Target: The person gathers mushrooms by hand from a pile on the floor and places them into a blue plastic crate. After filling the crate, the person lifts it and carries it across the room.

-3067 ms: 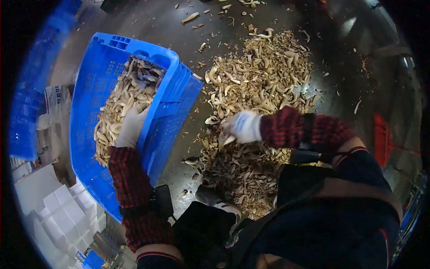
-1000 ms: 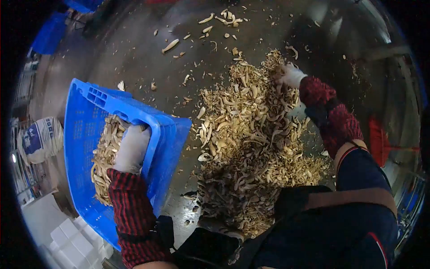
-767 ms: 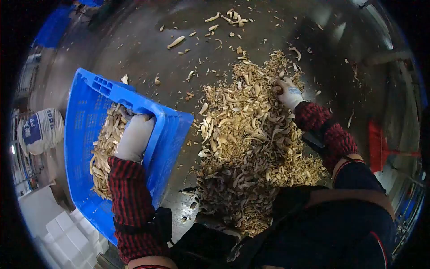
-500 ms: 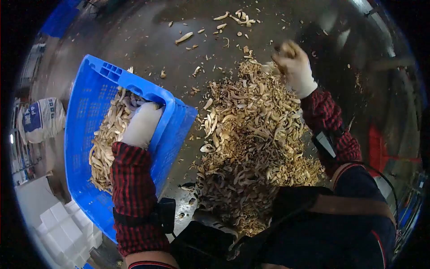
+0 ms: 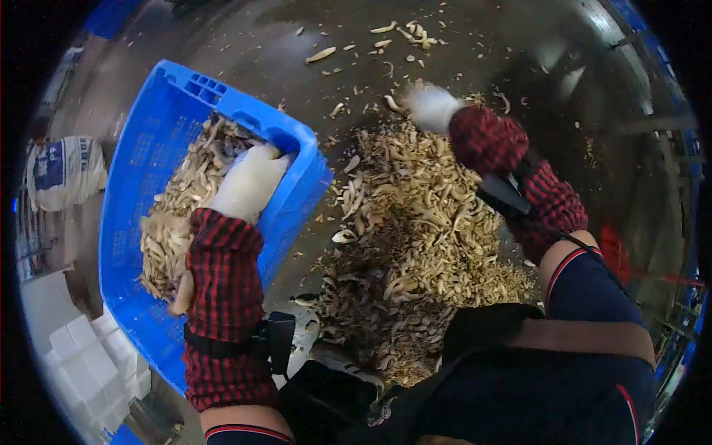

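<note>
My left hand (image 5: 248,182), in a white glove, reaches inside a blue plastic crate (image 5: 122,215) and grips its near side wall just under the rim; the fingertips are hidden. The crate stands tilted and holds many pale, long mushroom-like pieces (image 5: 167,241). My right hand (image 5: 432,107), also gloved, is smeared by motion over the far end of a large heap (image 5: 423,230) of similar pieces, pale to dark brown. A pale piece (image 5: 393,104) shows right at its fingers.
Loose pieces (image 5: 419,33) lie scattered on the dark wet surface beyond the heap. White foam boxes (image 5: 81,345) stand at the lower left, with a white and blue sack (image 5: 67,173) above them. A red object (image 5: 612,252) is at the right.
My right hand has moved left from the heap's far right side to its far end. The crate has shifted and tipped a little, with my left hand still at its wall.
</note>
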The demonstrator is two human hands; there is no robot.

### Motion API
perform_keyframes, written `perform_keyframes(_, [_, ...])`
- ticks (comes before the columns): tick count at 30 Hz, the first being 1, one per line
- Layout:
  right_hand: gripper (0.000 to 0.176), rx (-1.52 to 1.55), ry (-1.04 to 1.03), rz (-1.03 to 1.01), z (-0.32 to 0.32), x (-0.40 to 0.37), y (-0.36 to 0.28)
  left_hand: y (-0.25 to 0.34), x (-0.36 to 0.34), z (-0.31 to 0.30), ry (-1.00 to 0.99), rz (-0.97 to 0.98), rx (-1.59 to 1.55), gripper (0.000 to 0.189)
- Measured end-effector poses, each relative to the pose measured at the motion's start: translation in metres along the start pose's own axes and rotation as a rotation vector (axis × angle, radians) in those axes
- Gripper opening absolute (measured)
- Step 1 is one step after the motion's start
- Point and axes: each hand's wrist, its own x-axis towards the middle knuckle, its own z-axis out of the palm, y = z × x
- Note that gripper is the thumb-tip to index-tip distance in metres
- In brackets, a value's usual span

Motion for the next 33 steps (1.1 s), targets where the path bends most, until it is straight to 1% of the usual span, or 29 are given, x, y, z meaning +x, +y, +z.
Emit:
perform_keyframes(1, [0.031,-0.051,-0.507,0.135,0.018,-0.021,-0.008,-0.002,0.001,0.001,-0.010,0.018,-0.029,0.040])
perform_keyframes(2, [0.032,0.044,-0.422,0.063,0.067,-0.051,-0.004,-0.001,0.001,0.001,-0.011,0.006,-0.022,0.040])
perform_keyframes(3, [0.033,0.115,-0.202,0.024,0.103,-0.077,0.002,0.001,0.000,0.000,0.003,0.025,0.012,0.039])
perform_keyframes(4, [0.035,0.186,0.016,-0.014,0.122,-0.087,0.004,0.000,0.001,0.000,0.017,0.042,0.044,0.038])
perform_keyframes(5, [0.035,0.194,0.009,-0.026,0.119,-0.080,0.002,-0.006,0.006,0.005,0.046,0.068,0.081,0.035])
perform_keyframes(6, [0.036,0.398,-0.123,0.027,0.108,-0.071,0.004,-0.009,0.005,0.007,0.034,0.061,0.079,0.035])
perform_keyframes(7, [0.037,0.595,-0.252,0.089,0.096,-0.062,0.008,-0.010,0.006,0.006,-0.001,0.130,0.157,0.032])
perform_keyframes(8, [0.035,0.612,-0.118,0.116,0.088,-0.047,0.008,-0.010,0.008,0.004,-0.029,0.203,0.236,0.029])
perform_keyframes(9, [0.031,0.556,0.100,0.164,0.061,-0.031,0.000,-0.013,0.010,0.006,-0.038,0.217,0.231,0.025])
perform_keyframes(10, [0.033,0.412,0.060,0.329,0.042,-0.006,-0.005,-0.010,0.009,0.005,-0.036,0.219,0.231,0.025])
perform_keyframes(11, [0.033,0.491,0.186,0.302,0.042,0.013,0.000,-0.006,0.008,0.002,-0.049,0.198,0.195,0.025])
perform_keyframes(12, [0.033,0.432,0.437,0.301,0.065,0.032,0.000,-0.004,0.006,0.000,-0.060,0.174,0.157,0.025])
perform_keyframes(13, [0.036,0.444,0.243,0.397,0.085,0.050,0.007,-0.005,0.005,0.000,-0.053,0.170,0.155,0.025])
perform_keyframes(14, [0.039,0.450,0.047,0.486,0.105,0.064,0.009,-0.007,0.003,0.002,-0.014,0.263,0.173,0.026])
perform_keyframes(15, [0.043,0.345,0.158,0.462,0.133,0.059,0.001,-0.011,0.002,0.002,0.027,0.350,0.194,0.028])
perform_keyframes(16, [0.043,0.303,-0.029,0.528,0.128,0.063,-0.003,-0.015,0.004,0.001,0.030,0.333,0.192,0.028])
perform_keyframes(18, [0.039,0.467,-0.008,0.546,0.127,0.059,-0.011,-0.022,0.011,0.005,-0.014,0.329,0.221,0.034])
perform_keyframes(19, [0.035,0.552,-0.058,0.495,0.114,0.054,-0.011,-0.015,0.008,0.002,-0.069,0.190,0.170,0.028])
perform_keyframes(20, [0.039,0.528,-0.041,0.490,0.086,0.042,-0.020,-0.009,0.005,-0.001,-0.067,0.180,0.159,0.028])
perform_keyframes(22, [0.043,0.517,-0.124,0.469,0.047,0.017,-0.044,-0.001,0.001,-0.002,-0.028,0.080,0.023,0.030])
perform_keyframes(24, [0.043,0.276,-0.364,0.291,0.069,-0.004,-0.059,-0.005,0.005,0.002,-0.030,0.026,-0.007,0.032])
perform_keyframes(25, [0.038,0.200,-0.355,0.178,0.075,-0.013,-0.063,-0.007,0.007,0.004,-0.034,0.056,0.027,0.032])
perform_keyframes(26, [0.038,0.200,-0.351,0.179,0.077,-0.012,-0.057,-0.008,0.008,0.003,-0.036,0.089,0.065,0.033])
perform_keyframes(28, [0.033,0.434,-0.153,0.378,0.060,-0.010,-0.055,-0.001,0.005,-0.002,-0.053,0.053,0.060,0.032])
perform_keyframes(29, [0.032,0.892,0.034,0.374,0.065,-0.010,-0.047,0.002,0.004,-0.002,-0.075,0.019,0.047,0.031])
perform_keyframes(30, [0.032,0.967,0.224,0.415,0.048,-0.003,-0.047,0.000,0.005,-0.001,-0.080,0.022,0.049,0.031])
perform_keyframes(31, [0.025,1.370,0.428,0.171,0.009,-0.001,-0.052,-0.005,0.007,0.001,-0.084,0.109,0.097,0.030])
perform_keyframes(32, [0.018,1.251,0.761,0.174,-0.007,0.012,-0.056,-0.011,0.010,0.003,-0.083,0.197,0.143,0.029])
perform_keyframes(33, [0.013,1.348,0.932,0.143,-0.069,0.006,-0.081,-0.021,0.019,0.010,-0.141,0.233,0.204,0.027])
